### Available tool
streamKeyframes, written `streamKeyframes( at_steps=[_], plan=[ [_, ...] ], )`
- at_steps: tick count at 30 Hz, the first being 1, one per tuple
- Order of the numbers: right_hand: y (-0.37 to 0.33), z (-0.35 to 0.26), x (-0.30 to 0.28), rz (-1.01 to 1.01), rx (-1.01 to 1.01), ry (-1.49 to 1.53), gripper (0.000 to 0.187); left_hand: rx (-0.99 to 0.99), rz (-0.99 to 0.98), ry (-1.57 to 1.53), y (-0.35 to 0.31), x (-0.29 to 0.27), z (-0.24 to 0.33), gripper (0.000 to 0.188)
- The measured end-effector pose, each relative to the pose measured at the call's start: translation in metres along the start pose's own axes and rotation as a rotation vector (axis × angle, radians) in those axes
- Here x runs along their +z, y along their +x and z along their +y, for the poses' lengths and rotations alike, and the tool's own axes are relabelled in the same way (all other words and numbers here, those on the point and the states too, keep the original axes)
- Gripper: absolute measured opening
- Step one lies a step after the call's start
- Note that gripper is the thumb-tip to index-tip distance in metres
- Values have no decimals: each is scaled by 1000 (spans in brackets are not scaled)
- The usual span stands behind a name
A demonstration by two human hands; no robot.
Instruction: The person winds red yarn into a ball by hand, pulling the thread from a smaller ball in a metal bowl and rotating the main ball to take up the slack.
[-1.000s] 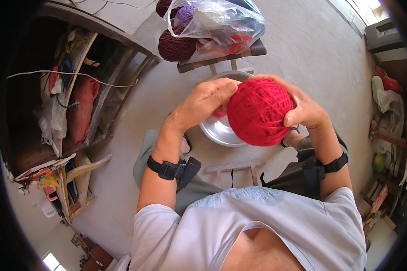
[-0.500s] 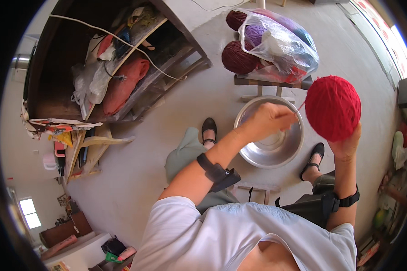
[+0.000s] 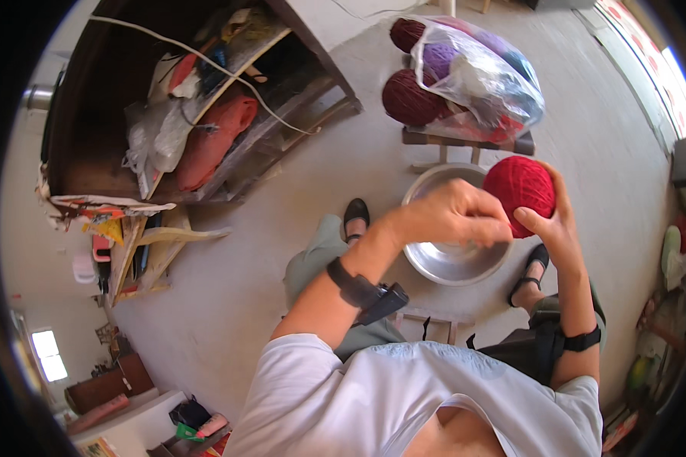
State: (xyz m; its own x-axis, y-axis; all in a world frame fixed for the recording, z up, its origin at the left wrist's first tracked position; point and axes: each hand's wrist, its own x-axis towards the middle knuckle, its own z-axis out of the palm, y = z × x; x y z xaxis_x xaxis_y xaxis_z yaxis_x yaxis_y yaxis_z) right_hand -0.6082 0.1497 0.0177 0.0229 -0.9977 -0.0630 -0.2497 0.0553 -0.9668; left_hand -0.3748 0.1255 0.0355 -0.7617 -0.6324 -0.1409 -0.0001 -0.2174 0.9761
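Note:
A ball of red yarn [image 3: 518, 194] is held up over the right side of the metal basin. My right hand [image 3: 554, 222] grips it from the right, thumb across its near side and fingers behind it. Just left of the ball, my left hand [image 3: 459, 216] is closed in a pinch, its fingertips by the ball's lower left. The yarn strand in that pinch is hardly visible now. Below both hands, the shiny metal basin [image 3: 451, 268] stands on the floor between my feet, partly covered by my left hand.
Beyond the basin, a clear plastic bag [image 3: 484, 80] with dark red, purple and blue yarn balls rests on a small stool [image 3: 465, 139]. To the left stands a dark wooden cabinet [image 3: 91, 171] holding bags and cloth, with a white cord [image 3: 206, 59] across it.
My right hand has brought the red yarn ball down and left and turned it, so the thumb now shows in front. My left hand has moved slightly right and down, closer to the ball.

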Motion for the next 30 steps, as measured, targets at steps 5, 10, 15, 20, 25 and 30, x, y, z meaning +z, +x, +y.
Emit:
streamKeyframes(
  at_steps=[5, 10, 15, 20, 25, 30],
  plan=[
    [-4, 9, -10, -456, 330, 453, 82, 132, 244, -9, 2, -4, -2, 1],
    [-5, 10, -14, -697, 371, 623, 100, 65, 314, 9, 10, -5, -9, 2],
    [-10, 18, -28, -640, 265, 754, 109, 99, 394, -88, 20, -2, -24, 14],
    [-3, 18, -44, -277, 110, 873, 97, -56, 374, -55, 27, 7, -30, 18],
    [10, 4, -25, 24, 72, 918, 83, -234, 160, 49, 25, 19, -32, 20],
    [14, 19, -22, 143, 120, 577, 78, -267, -113, 72, 18, 21, -13, 16]
  ],
)
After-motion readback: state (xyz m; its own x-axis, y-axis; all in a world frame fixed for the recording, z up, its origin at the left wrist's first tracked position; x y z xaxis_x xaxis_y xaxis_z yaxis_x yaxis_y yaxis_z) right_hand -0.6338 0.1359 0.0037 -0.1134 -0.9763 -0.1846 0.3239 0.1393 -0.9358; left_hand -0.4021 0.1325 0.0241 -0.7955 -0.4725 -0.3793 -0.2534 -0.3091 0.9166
